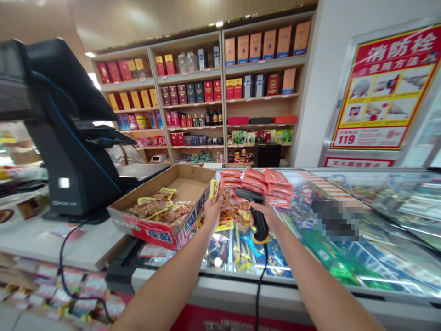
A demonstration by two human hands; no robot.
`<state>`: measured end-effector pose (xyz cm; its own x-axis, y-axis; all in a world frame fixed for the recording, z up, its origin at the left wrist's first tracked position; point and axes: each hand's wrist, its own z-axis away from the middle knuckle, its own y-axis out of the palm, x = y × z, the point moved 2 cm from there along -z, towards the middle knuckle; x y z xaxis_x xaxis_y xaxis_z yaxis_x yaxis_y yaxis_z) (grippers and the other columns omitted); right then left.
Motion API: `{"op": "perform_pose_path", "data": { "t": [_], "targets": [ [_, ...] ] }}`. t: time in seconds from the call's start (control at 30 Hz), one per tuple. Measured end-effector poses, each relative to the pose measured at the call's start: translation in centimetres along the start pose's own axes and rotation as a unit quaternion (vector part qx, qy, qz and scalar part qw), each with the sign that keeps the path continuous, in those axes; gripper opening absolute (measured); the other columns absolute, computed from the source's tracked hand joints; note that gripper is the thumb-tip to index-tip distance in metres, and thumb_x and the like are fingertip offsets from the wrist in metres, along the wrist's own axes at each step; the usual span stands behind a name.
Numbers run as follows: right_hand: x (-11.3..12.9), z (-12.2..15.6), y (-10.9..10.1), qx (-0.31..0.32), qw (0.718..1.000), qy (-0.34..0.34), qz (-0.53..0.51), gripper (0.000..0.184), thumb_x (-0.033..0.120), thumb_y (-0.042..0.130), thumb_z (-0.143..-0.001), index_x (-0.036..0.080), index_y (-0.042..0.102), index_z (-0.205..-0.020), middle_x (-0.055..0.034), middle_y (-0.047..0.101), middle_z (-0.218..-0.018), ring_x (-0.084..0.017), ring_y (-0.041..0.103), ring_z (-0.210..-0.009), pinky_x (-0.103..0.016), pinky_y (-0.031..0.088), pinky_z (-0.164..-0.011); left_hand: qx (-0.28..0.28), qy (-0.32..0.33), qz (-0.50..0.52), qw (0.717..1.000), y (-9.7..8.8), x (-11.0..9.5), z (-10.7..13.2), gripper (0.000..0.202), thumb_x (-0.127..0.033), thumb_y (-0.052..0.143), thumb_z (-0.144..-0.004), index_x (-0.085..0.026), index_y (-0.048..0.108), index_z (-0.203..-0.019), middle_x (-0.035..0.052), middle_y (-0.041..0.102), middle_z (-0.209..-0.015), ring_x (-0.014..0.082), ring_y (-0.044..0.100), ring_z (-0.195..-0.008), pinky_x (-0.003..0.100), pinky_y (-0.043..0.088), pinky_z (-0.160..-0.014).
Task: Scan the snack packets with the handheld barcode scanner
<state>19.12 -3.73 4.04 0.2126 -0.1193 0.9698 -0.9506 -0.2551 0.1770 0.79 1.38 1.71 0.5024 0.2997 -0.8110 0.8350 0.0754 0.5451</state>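
My left hand [212,211] is closed on a yellow-edged snack packet [216,188], held up beside the cardboard box. In my right hand [267,214] is a black and yellow barcode scanner [259,223], its head pointing left toward the packet. The scanner's cord [261,285] hangs down over the counter front. More snack packets [237,214] lie on the glass top behind and between my hands. To the left, an open cardboard box [148,232] holds several similar packets [155,207]. Pink-red packs [265,181] are stacked just behind the scanner.
A glass-topped freezer [292,266] with colourful packages inside spans the front. At left a black checkout terminal [69,138] stands on a white counter [103,246], with a cable hanging down. Shelves [223,101] of boxes and bottles line the back wall. A blurred dark object [337,220] lies at right.
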Motion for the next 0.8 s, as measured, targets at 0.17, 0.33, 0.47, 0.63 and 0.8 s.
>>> {"op": "perform_pose_path", "data": {
  "t": [0.17,0.33,0.47,0.63,0.8],
  "targets": [
    [-0.25,-0.02,0.14,0.004,1.0,0.004,0.005,0.028,0.045,0.063,-0.069,0.017,0.059,-0.072,-0.0012,0.059,-0.041,-0.014,0.052,-0.032,-0.024,0.038,-0.035,-0.005,0.006,0.006,1.0,0.07,0.09,-0.03,0.058,-0.04,0.086,-0.046,-0.012,0.06,-0.09,0.0031,0.067,-0.081,0.0137,0.063,-0.06,0.028,0.056,-0.052],
    [0.17,0.18,0.28,-0.003,1.0,0.014,-0.007,0.028,0.044,0.064,-0.066,0.018,0.058,-0.074,0.0,0.058,-0.042,-0.014,0.053,-0.033,-0.023,0.038,-0.035,-0.012,-0.004,0.008,1.0,-0.08,0.49,-0.34,0.055,-0.037,0.087,-0.045,-0.012,0.06,-0.086,0.0007,0.064,-0.075,0.0121,0.062,-0.057,0.027,0.055,-0.051],
    [0.3,0.26,0.34,-0.002,1.0,0.016,-0.003,0.03,0.046,0.065,-0.064,0.017,0.058,-0.072,-0.0004,0.058,-0.041,-0.014,0.052,-0.032,-0.023,0.038,-0.034,-0.009,-0.007,0.01,1.0,-0.18,0.56,-0.38,0.052,-0.035,0.086,-0.048,-0.012,0.06,-0.087,0.0016,0.065,-0.078,0.0142,0.064,-0.062,0.029,0.056,-0.054],
    [0.35,0.24,0.37,-0.011,1.0,0.01,-0.002,0.03,0.046,0.063,-0.068,0.017,0.059,-0.073,-0.0007,0.058,-0.04,-0.014,0.051,-0.032,-0.023,0.038,-0.034,-0.009,-0.006,0.005,1.0,-0.13,0.33,-0.23,0.053,-0.034,0.086,-0.048,-0.012,0.06,-0.09,0.0039,0.067,-0.083,0.0156,0.065,-0.065,0.026,0.055,-0.052],
    [0.34,-0.07,-0.4,-0.075,0.994,-0.015,-0.072,0.029,0.046,0.065,-0.068,0.019,0.056,-0.069,-0.0007,0.059,-0.042,-0.015,0.052,-0.033,-0.024,0.041,-0.035,-0.005,-0.006,-0.034,0.999,0.19,-0.07,0.08,0.051,-0.033,0.085,-0.047,-0.013,0.061,-0.088,0.0052,0.069,-0.085,0.0135,0.063,-0.059,0.025,0.053,-0.048]
  ]
}}
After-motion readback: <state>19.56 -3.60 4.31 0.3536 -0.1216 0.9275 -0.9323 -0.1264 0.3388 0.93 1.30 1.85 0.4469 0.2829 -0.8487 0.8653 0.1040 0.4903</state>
